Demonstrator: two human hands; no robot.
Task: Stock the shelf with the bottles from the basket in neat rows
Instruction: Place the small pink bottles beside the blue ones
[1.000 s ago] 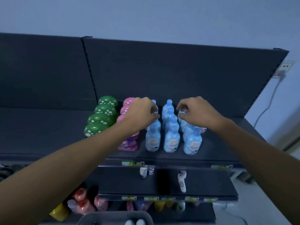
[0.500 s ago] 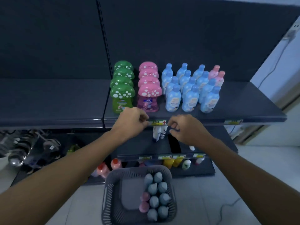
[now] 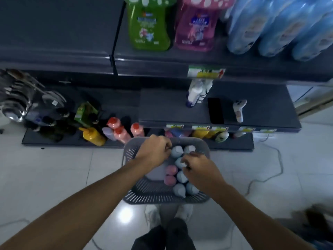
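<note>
A grey slotted basket (image 3: 162,197) stands on the floor below me. It holds several blue-capped bottles (image 3: 179,189) and two pink ones (image 3: 170,175), all upright. My left hand (image 3: 155,150) is inside at the far end, its fingers curled on the top of a blue bottle (image 3: 177,151). My right hand (image 3: 198,168) curls round the top of another blue bottle (image 3: 180,162) in the middle. On the top shelf (image 3: 180,58) stand a green mushroom bottle (image 3: 149,24), a pink one (image 3: 195,27) and rows of blue bottles (image 3: 252,29).
A lower shelf carries white bottles (image 3: 196,94), a flat black object (image 3: 215,110) and a small white figure bottle (image 3: 238,110). The bottom shelf has red-capped bottles (image 3: 119,130) and a yellow one (image 3: 93,137). Metal utensils (image 3: 19,98) hang at the left. A cable (image 3: 270,175) lies on the floor tiles.
Both hands have come down from the blue bottles on the top shelf, past its front edge, into the basket. My view has tilted down to the floor.
</note>
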